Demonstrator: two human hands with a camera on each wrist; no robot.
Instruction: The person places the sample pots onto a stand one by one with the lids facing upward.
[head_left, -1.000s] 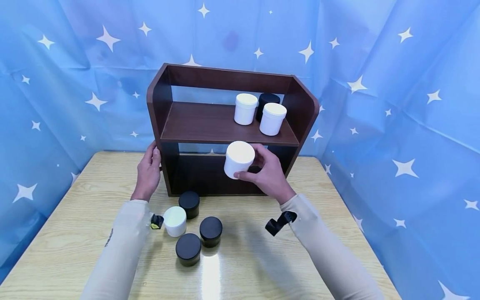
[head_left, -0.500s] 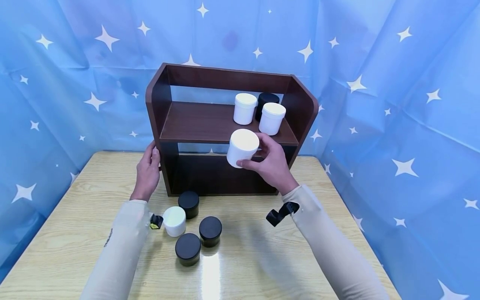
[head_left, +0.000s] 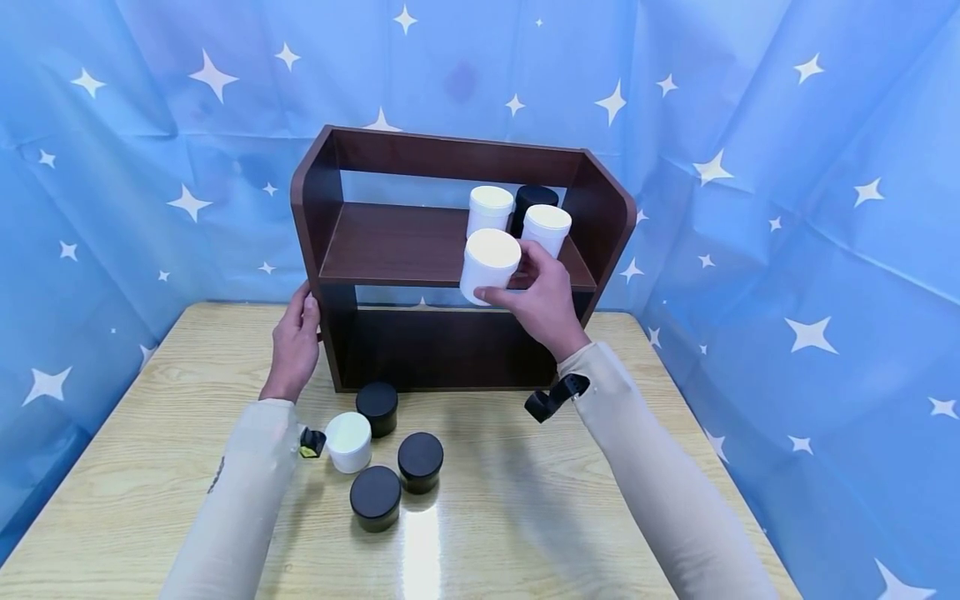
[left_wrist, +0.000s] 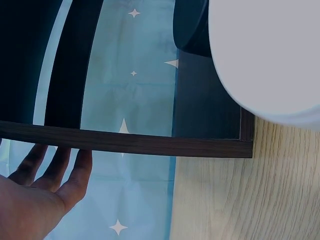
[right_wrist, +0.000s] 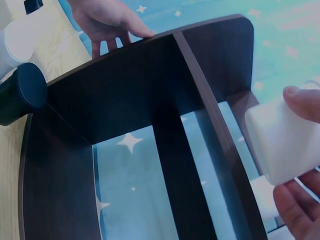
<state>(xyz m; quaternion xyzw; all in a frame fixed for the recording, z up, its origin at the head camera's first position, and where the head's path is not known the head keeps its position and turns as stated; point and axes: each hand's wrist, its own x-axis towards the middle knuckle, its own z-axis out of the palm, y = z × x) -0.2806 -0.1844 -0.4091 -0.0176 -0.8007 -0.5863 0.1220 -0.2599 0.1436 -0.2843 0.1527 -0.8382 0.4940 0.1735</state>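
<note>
Thumb and fingers of my right hand (head_left: 546,302) pinch a white lidded jar (head_left: 489,267), held upright at the front edge of the upper shelf. In the right wrist view this jar (right_wrist: 282,140) is beside the middle board. My left hand (head_left: 295,343) rests on the outer left side of a dark brown two-tier shelf (head_left: 405,246); in the left wrist view its fingers (left_wrist: 79,175) lie straight against that panel. Behind the held jar, a white jar (head_left: 491,202), another white jar (head_left: 547,227) and a black jar (head_left: 537,197) stand on the upper shelf's right part.
On the wooden table (head_left: 225,358), in front of the shelf, stand a white jar (head_left: 349,442) and three black jars, one near the shelf (head_left: 377,408), one to the right (head_left: 421,461) and one nearest me (head_left: 376,497). A blue star-patterned curtain (head_left: 787,250) hangs behind and at both sides.
My right hand has raised the white jar from in front of the lower compartment to the upper shelf's front edge, drifting slightly right. The left hand stays against the side panel.
</note>
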